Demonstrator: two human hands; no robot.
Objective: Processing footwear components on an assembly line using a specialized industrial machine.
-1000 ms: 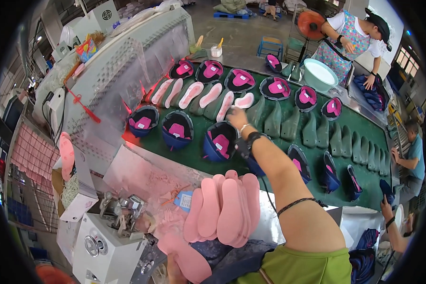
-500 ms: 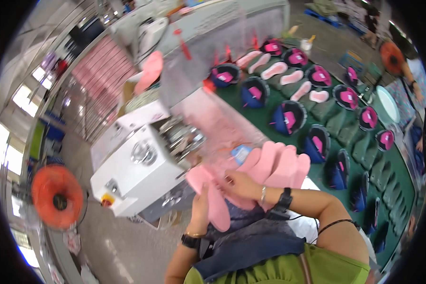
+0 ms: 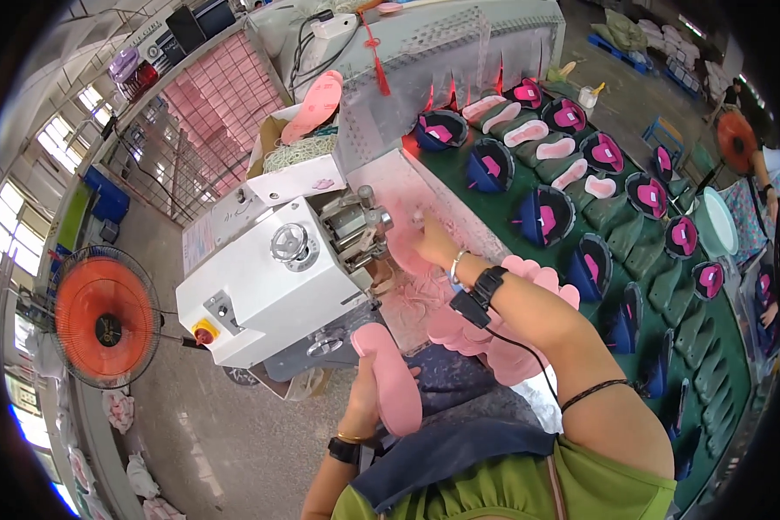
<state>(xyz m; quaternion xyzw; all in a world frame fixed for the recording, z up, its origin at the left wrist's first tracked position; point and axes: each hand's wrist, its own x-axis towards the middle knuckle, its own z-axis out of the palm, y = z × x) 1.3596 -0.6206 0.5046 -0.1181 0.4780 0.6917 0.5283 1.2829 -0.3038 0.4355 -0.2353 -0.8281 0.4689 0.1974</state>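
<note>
My left hand is closed around pink insoles, held low in front of my apron; how many lie together I cannot tell. My right hand stretches forward over the pink-dusted board. Its fingers close on another pink insole, whose edge lies close to the metal rollers of a white machine. Part of that insole is hidden by my hand. Beneath my right forearm, more pink insoles are piled beside my lap.
To the right, a green conveyor carries blue shoe uppers, pink insoles and dark green shoe lasts. Pink scraps litter the board. A box of cord stands behind the machine; an orange fan is at left. Another person's arm shows far right.
My right hand has left the insoles by my left hand and moved forward to the machine's rollers with one insole. My left hand keeps its insoles. The whole view has shifted slightly.
</note>
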